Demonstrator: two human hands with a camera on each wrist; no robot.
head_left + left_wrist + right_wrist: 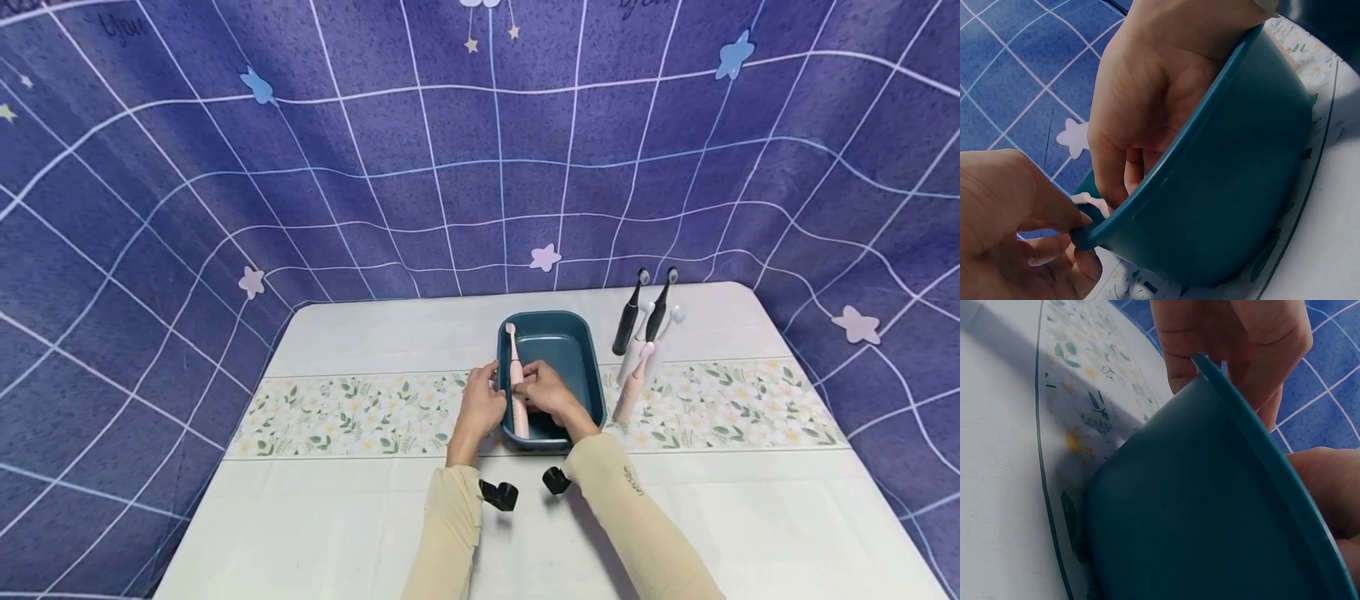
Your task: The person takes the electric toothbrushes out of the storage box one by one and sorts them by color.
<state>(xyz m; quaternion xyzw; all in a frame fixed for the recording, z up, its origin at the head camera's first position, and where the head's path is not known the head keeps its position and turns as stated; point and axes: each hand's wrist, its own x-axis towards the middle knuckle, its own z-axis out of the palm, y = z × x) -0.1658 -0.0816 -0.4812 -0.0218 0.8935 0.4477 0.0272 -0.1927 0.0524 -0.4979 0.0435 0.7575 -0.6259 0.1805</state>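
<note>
A dark teal rectangular basin (557, 346) stands on the table in front of me. Inside it, along the left wall, lies a pink electric toothbrush (521, 421), its head towards the far end. My right hand (551, 390) reaches over the near side into the basin and holds the toothbrush's handle with its fingertips. On the left side, my left hand (482, 404) pinches the basin's rim between thumb and fingers. The left wrist view shows this left hand (1016, 219) at the rim, while the right fingertips are partly hidden behind the basin wall (1222, 162).
Right of the basin several electric toothbrushes stand upright: a pink one (630, 396), black ones (627, 325) and white ones. A floral strip (337, 417) crosses the white table (315, 517). A blue gridded curtain (420, 192) hangs behind and at both sides.
</note>
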